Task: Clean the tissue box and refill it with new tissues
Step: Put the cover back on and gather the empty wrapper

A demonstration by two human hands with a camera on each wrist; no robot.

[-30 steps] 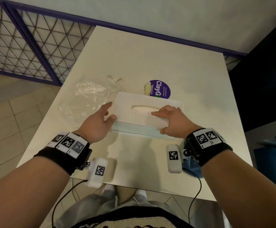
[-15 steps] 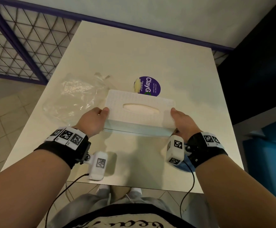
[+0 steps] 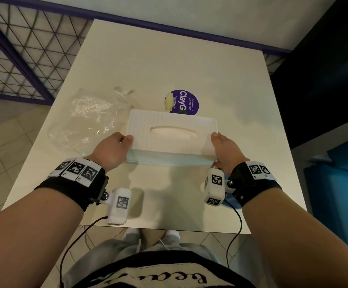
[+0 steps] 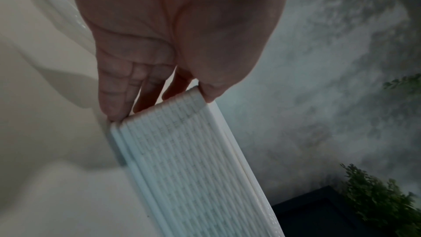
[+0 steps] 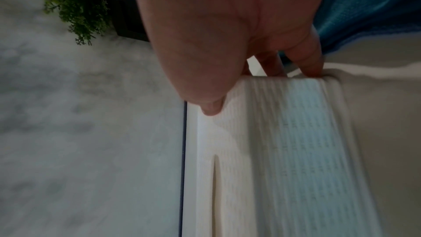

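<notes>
A white woven-pattern tissue box (image 3: 172, 138) sits on the pale table (image 3: 169, 59), its oval slot facing up and showing tissue inside. My left hand (image 3: 115, 148) grips the box's left end, thumb on the top edge and fingers down the side (image 4: 114, 95). My right hand (image 3: 225, 150) grips the right end the same way, thumb on the top (image 5: 209, 107) and fingers behind the end wall. In the left wrist view the box (image 4: 193, 159) fills the lower middle; in the right wrist view the box (image 5: 284, 150) is blurred.
A crumpled clear plastic wrapper (image 3: 90, 119) lies left of the box. A round purple sticker (image 3: 182, 102) with a pale lump on it sits just behind the box. A mesh railing (image 3: 19, 59) runs at the left; the table's near edge (image 3: 164, 229) is close to my body.
My right hand left the top of the box by the slot and went to its right end. My left hand closed on the left end. The box looks squared up between both hands.
</notes>
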